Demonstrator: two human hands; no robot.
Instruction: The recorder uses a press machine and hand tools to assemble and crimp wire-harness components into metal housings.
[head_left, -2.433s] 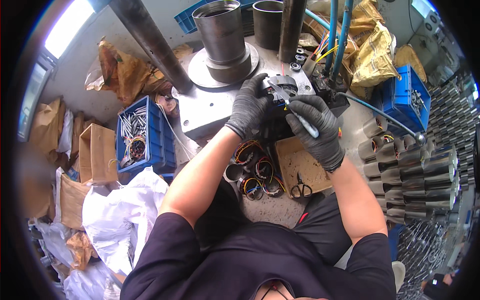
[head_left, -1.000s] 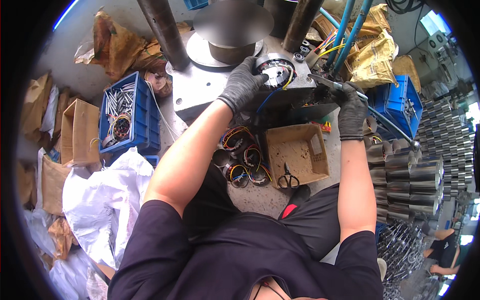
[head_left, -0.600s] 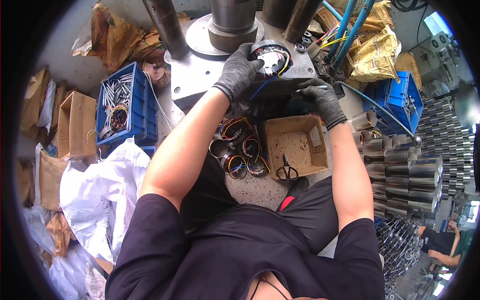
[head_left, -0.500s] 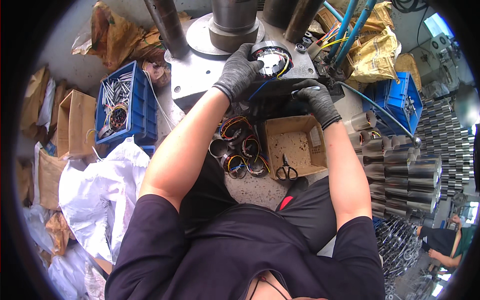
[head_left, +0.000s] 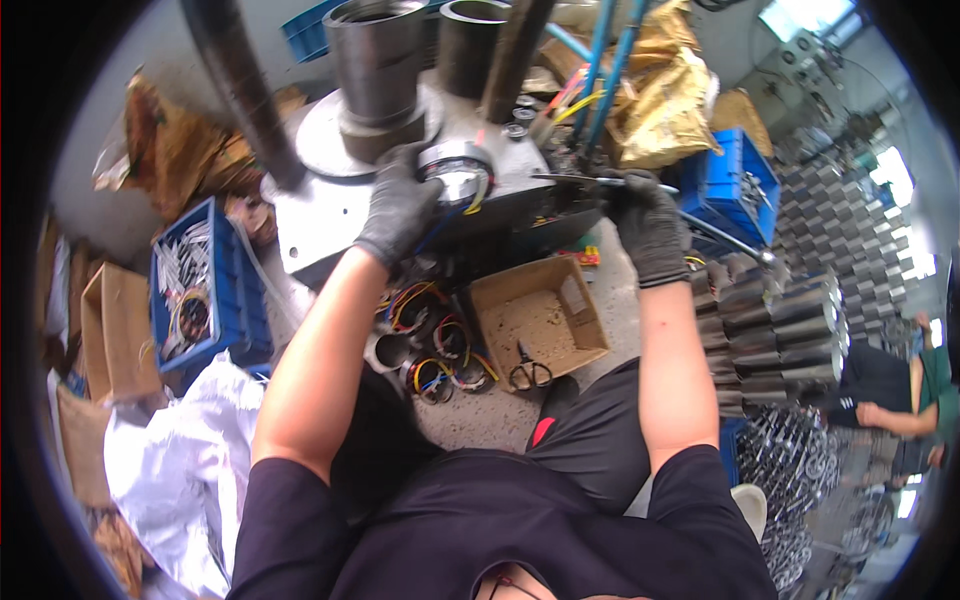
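Note:
My left hand [head_left: 402, 208], in a dark grey glove, is closed on the left side of a motor stator [head_left: 462, 160] at the front edge of the metal press plate [head_left: 318, 215]. The stator is a round metal ring with a pale inside, and blue and yellow wires hang from it. Right of the plate, my right hand [head_left: 648, 222], gloved alike, grips a thin metal rod [head_left: 565, 179] that lies roughly level and points left. Its exact kind is too blurred to tell. The rod's tip is apart from the stator.
Below stands a cardboard box [head_left: 590, 345] with black-handled scissors [head_left: 529, 372]. Several wired stators [head_left: 440, 345] lie beside it. A blue crate [head_left: 235, 310] of metal rods is at left, another blue crate [head_left: 735, 190] at right. Stacked metal cylinders [head_left: 780, 330] fill the right side.
The view has shifted, so the press appears further left. My right hand has moved right, away from the stator, and the rod now shows at greater length. My left hand stays on the stator.

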